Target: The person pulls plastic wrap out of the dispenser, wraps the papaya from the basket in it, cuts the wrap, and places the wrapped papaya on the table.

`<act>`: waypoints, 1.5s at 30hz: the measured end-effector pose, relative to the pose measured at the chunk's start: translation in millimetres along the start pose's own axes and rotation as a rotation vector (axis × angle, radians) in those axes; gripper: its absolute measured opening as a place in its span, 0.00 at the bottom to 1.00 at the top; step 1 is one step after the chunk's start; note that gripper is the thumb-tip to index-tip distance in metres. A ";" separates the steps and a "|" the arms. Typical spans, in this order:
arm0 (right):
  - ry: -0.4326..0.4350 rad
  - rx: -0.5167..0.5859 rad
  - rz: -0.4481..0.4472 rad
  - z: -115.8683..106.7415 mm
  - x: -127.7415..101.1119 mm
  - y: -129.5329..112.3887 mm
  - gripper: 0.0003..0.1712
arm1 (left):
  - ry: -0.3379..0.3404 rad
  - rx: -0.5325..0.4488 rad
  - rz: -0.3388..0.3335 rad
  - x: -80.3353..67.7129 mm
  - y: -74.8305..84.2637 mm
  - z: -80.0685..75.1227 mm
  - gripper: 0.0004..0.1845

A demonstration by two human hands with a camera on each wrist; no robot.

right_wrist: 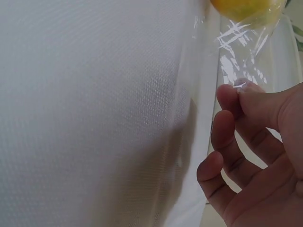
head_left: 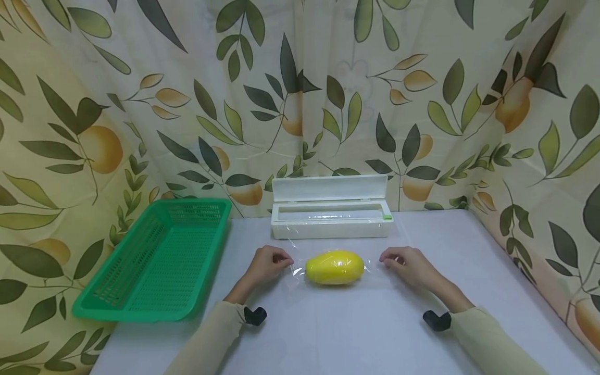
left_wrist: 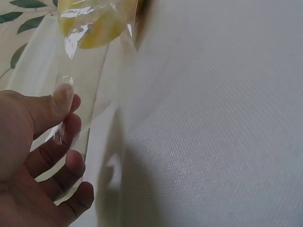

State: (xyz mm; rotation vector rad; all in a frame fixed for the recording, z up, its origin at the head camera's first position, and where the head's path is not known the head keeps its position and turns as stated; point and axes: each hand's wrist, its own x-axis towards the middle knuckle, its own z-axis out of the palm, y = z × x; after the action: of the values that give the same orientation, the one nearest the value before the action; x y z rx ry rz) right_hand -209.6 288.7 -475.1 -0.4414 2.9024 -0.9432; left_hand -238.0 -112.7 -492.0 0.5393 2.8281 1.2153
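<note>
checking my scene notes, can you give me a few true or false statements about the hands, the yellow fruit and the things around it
1. The left hand pinches the cling film beside the yellow fruit. True.
2. The right hand rests flat in the green basket. False: it pinches the film on the fruit's other side.
3. The yellow fruit lies inside the green basket. False: it lies on the white table, under the film.
4. The white cling film dispenser stands behind the fruit with its lid open. True.
5. The basket holds another fruit. False: nothing shows in it.
</note>
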 end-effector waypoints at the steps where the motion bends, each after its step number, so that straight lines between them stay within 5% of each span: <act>1: 0.001 0.001 -0.004 0.0 -0.2 -0.1 0.07 | -0.003 -0.001 -0.002 -0.1 0.1 -0.4 0.02; 14: 0.015 0.024 -0.020 -2.5 -3.2 -4.2 0.08 | -0.023 0.014 -0.011 -3.8 3.0 -9.7 0.03; 20: 0.154 -0.038 -0.036 -2.8 -12.8 -13.6 0.13 | 0.063 0.041 -0.012 -9.1 7.1 -7.9 0.05; 24: 0.252 -0.054 -0.158 -0.1 -22.9 -33.6 0.15 | 0.152 0.017 0.139 -20.8 19.7 -4.5 0.08; 30: 0.325 -0.086 -0.390 13.2 -38.5 -61.0 0.21 | 0.142 -0.018 0.401 -45.0 46.8 10.0 0.10; 35: 0.322 -0.097 -0.441 23.6 -45.7 -72.3 0.22 | 0.121 0.023 0.479 -56.8 64.0 21.5 0.09; 40: 0.287 -0.096 -0.466 33.6 -48.1 -74.6 0.22 | 0.112 0.092 0.576 -56.3 64.1 33.5 0.10; 45: 0.267 -0.094 -0.476 39.8 -46.6 -71.5 0.27 | 0.121 0.179 0.556 -54.9 62.9 38.3 0.17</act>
State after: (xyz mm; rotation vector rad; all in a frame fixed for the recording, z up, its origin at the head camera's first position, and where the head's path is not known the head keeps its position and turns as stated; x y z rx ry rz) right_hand -141.3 224.3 -467.2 -1.1347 3.1548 -0.9803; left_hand -161.4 -63.2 -480.8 1.3770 3.0086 1.0746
